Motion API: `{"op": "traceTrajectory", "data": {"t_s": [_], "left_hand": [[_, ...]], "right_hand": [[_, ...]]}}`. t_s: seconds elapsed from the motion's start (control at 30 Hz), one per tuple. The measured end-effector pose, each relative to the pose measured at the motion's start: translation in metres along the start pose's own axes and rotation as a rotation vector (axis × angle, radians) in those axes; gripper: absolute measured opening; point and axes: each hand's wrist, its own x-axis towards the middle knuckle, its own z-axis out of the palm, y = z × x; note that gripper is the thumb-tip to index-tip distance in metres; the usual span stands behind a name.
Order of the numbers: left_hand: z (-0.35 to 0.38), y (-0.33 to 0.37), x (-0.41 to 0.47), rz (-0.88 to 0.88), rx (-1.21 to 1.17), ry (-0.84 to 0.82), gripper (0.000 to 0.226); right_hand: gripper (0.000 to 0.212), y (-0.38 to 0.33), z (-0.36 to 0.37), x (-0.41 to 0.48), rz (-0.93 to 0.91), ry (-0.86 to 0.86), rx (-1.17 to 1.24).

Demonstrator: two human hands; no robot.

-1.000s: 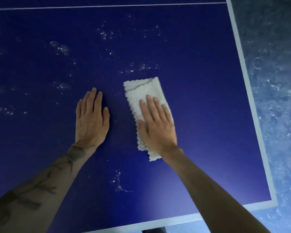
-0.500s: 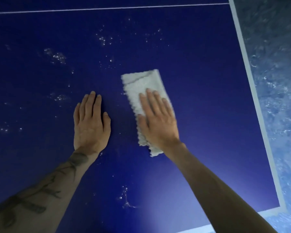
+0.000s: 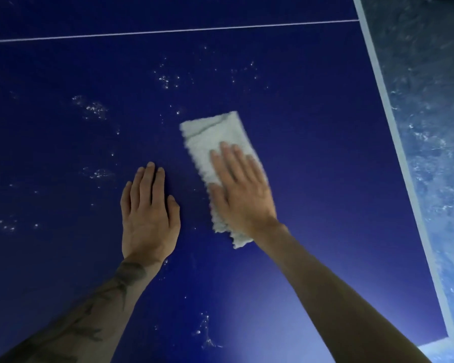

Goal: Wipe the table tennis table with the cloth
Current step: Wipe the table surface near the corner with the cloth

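Note:
A folded white cloth (image 3: 212,138) lies on the dark blue table tennis table (image 3: 312,127), a little right of the middle of the view. My right hand (image 3: 243,193) presses flat on the cloth's near half with straight fingers and hides that part. Just left of the cloth, my left hand (image 3: 148,213) rests flat on the bare table top, fingers together. Water droplets (image 3: 168,79) speckle the surface beyond and to the left of both hands, and a small wet patch (image 3: 205,334) lies near my forearms.
The table's white edge line (image 3: 393,132) runs down the right side to the near right corner (image 3: 448,341). A thin white centre line (image 3: 168,31) crosses the far part. A mottled blue-grey floor (image 3: 435,113) lies beyond the right edge.
My right hand has pushed the cloth a little farther up the table over the droplets just ahead of it. The view has shifted forward. My left hand stays flat in place.

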Motion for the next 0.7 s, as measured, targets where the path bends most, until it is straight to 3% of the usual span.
{"op": "traceTrajectory", "data": {"t_s": [0.13, 0.2, 0.27, 0.37, 0.47, 0.6, 0.7], "left_hand": [[0.001, -0.001, -0.001, -0.001, -0.001, 0.008, 0.057], [0.001, -0.001, -0.002, 0.002, 0.000, 0.009, 0.056], [0.000, 0.000, -0.002, 0.001, 0.006, 0.012, 0.056], [0.001, 0.000, -0.001, 0.011, 0.013, 0.017, 0.057], [0.001, -0.001, 0.000, 0.020, 0.018, 0.019, 0.057], [0.003, -0.003, 0.000, 0.019, 0.022, 0.022, 0.056], [0.005, -0.003, 0.000, 0.026, 0.025, 0.030, 0.056]], "right_hand": [[0.065, 0.048, -0.018, 0.021, 0.344, 0.038, 0.016], [0.067, 0.039, -0.021, 0.045, 0.407, 0.059, 0.033], [0.068, 0.013, -0.018, 0.059, 0.370, 0.047, 0.053], [0.067, -0.022, -0.008, 0.039, 0.118, 0.011, 0.029], [0.064, -0.006, -0.006, 0.004, -0.008, -0.005, 0.001], [0.064, 0.050, -0.020, 0.011, 0.274, 0.011, 0.005], [0.068, 0.044, -0.023, 0.050, 0.441, 0.060, 0.040]]}}
